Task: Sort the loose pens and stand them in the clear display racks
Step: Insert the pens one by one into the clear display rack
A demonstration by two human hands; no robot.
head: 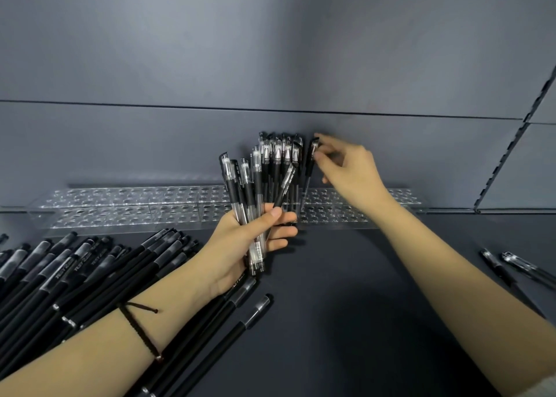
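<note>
My left hand (240, 243) grips a fanned bunch of clear-capped black pens (246, 192), caps up, in front of the racks. My right hand (349, 170) pinches the cap of one upright pen (310, 164), whose tip reaches down to the rack. Just left of it, several pens (279, 152) stand close together in the rack holes. The clear display racks (126, 207) run in two stepped rows along the back of the shelf, with most holes bare. A big heap of matte black pens (75, 276) lies at the left, partly under my left forearm.
Two clear-bodied pens (517, 267) lie loose at the right edge of the dark shelf (346, 291). A single black pen (240, 327) lies near the middle front. A grey back wall rises behind the racks, with a slotted upright (511, 143) at the right.
</note>
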